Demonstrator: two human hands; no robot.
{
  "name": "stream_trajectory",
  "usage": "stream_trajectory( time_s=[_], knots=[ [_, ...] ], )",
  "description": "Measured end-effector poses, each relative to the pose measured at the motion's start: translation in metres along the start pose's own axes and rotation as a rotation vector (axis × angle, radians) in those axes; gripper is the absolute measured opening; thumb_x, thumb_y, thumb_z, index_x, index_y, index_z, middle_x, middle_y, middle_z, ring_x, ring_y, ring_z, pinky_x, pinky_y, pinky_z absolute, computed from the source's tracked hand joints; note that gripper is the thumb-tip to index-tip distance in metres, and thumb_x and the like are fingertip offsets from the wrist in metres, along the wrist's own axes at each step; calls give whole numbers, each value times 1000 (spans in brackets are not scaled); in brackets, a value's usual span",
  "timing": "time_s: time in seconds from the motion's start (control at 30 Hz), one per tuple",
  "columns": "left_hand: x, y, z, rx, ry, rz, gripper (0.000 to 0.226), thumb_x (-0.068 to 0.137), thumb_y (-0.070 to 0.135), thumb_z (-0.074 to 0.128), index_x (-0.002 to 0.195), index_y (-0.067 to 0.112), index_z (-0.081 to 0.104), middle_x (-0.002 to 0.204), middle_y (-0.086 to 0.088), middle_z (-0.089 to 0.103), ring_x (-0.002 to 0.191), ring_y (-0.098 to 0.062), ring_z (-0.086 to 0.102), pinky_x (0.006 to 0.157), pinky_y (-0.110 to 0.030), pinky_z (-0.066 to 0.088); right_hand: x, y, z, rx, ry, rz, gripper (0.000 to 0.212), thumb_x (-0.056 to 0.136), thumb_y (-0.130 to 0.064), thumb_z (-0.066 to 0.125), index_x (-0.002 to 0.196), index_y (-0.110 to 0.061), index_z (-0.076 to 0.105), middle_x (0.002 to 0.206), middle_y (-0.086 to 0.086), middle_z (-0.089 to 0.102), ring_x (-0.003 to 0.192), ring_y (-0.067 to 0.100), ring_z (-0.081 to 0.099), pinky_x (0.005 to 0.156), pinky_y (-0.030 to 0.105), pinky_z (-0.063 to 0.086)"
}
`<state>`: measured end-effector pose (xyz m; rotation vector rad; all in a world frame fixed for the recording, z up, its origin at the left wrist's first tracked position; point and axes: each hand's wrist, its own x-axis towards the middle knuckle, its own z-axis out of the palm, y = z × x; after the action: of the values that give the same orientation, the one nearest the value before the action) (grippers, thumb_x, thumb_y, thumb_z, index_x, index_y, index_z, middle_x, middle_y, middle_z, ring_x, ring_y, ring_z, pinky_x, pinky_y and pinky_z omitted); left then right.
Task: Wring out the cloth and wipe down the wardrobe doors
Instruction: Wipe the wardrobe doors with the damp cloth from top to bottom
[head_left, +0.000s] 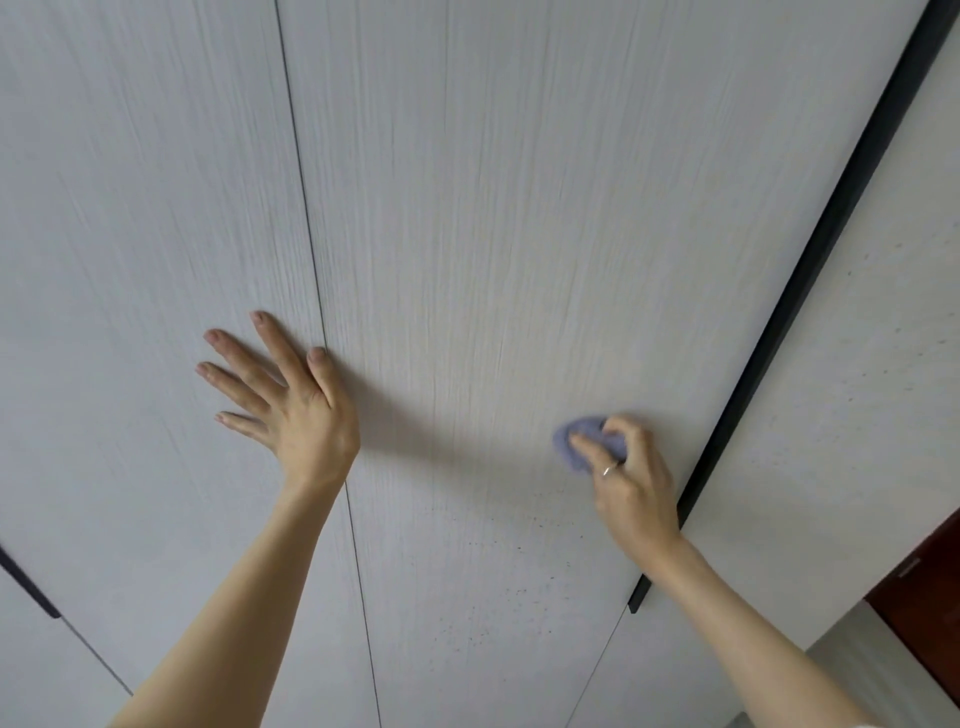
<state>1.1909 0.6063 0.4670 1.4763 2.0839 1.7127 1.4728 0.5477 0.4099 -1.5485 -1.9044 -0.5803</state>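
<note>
A dark reddish-brown wooden piece of furniture (930, 597) stands at the lower right, with a strip of pale floor (852, 660) just below it.

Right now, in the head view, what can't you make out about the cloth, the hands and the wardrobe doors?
- Small bunched lilac cloth: most of it is covered by the right hand, so its size and wetness are unreadable.
- Left hand: palm faces the pale wood-grain wardrobe door, so contact is hidden.
- Door tops and bottoms: cut off by the frame edges.
- Dark specks low on the door: too small to identify.
- Long black vertical handle strip: top cut off.
</note>
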Motion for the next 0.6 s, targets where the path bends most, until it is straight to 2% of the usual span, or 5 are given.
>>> stream_trajectory(
  time_s=[0.07, 0.17, 0.3, 0.43, 0.6],
  knots=[
    [0, 0, 0, 2, 3, 3, 56, 101, 40, 16, 150, 27, -7, 156, -13, -18, 142, -36, -19, 108, -66, -5, -21, 7, 6, -11, -156, -89, 15, 90, -39, 55, 82, -39, 43, 94, -18, 56, 90, 12, 51, 71, 20, 35],
    [-1, 0, 1, 2, 9, 13, 56, 100, 40, 15, 150, 25, -7, 156, -14, -17, 141, -37, -18, 108, -66, -4, -13, 21, -11, -97, -152, -37, 5, 94, -29, 53, 89, -27, 53, 91, -18, 54, 86, 11, 51, 67, 11, 34],
    [-4, 0, 3, -7, 14, 7, 56, 101, 38, 16, 150, 24, -7, 156, -15, -17, 141, -38, -18, 108, -66, -4, 33, 35, -44, -28, 247, 132, 37, 76, -4, 47, 109, -16, 59, 111, 12, 45, 88, 36, 56, 70, 29, 39],
    [-11, -3, 4, 2, 8, 9, 55, 101, 36, 17, 150, 24, -5, 156, -14, -16, 142, -37, -18, 108, -65, -4, 42, 31, -42, 95, 453, 279, 46, 72, 14, 50, 108, -15, 54, 116, 11, 40, 100, 29, 47, 77, 26, 37],
    [-21, -17, 8, 28, -28, 5, 55, 101, 36, 18, 150, 26, -4, 156, -13, -16, 142, -36, -17, 109, -65, -2, -45, 27, 21, 74, 151, 380, 49, 59, 26, 52, 95, -3, 65, 107, 15, 47, 94, 34, 49, 67, 30, 41]
  ],
)
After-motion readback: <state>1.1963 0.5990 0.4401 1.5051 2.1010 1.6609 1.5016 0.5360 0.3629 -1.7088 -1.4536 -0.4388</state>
